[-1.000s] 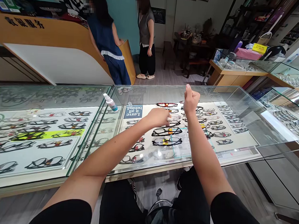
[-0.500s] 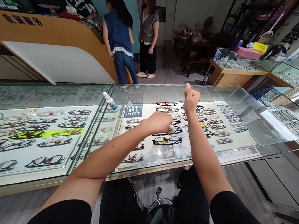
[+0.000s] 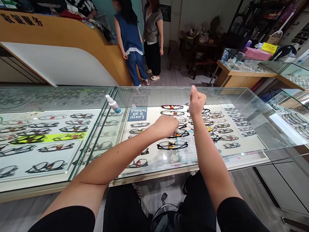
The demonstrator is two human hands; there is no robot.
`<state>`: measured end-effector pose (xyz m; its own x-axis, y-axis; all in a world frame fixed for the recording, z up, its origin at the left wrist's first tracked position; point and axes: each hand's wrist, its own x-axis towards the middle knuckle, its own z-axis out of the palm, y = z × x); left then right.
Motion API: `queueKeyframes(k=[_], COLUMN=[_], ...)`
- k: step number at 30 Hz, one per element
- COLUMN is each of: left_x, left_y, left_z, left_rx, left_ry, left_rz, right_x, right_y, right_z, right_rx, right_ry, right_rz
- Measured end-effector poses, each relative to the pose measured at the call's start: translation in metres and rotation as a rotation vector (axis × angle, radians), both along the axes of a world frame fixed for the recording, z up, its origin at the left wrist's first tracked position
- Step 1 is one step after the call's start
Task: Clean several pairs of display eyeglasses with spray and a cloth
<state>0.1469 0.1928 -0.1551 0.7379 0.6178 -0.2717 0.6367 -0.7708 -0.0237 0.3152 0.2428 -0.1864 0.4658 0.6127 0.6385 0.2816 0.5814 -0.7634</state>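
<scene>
My left hand rests on the glass top of a display case, fingers curled round a small white thing that pokes out at the fingertips. My right hand is raised just above the glass in a fist with the thumb up; nothing shows in it. Under the glass lie rows of spectacle frames on a white lining. A small white spray bottle lies on the glass to the left of my hands, beside a blue sign.
A second glass case with more frames adjoins on the left. Beyond stands a curved wooden counter, where two people stand and a third person is behind it. More glass cases run along the right. My knees and a stool are below.
My left hand has slid a little toward me and to the right over the glass. The right fist has stayed put. The person in blue has moved right along the counter.
</scene>
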Motion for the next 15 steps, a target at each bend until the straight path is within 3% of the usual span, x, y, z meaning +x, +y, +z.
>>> queueKeyframes(k=[8, 15], left_x=[-0.009, -0.003], left_y=[-0.023, -0.037], left_z=[0.023, 0.019], left_rx=[-0.098, -0.094], left_ry=[0.030, 0.115], left_rz=[-0.085, -0.147], right_x=[-0.001, -0.001], right_y=[-0.003, -0.004], right_z=[0.004, 0.004], right_rx=[-0.011, -0.027], right_ry=[0.023, 0.002], right_rz=[0.007, 0.000])
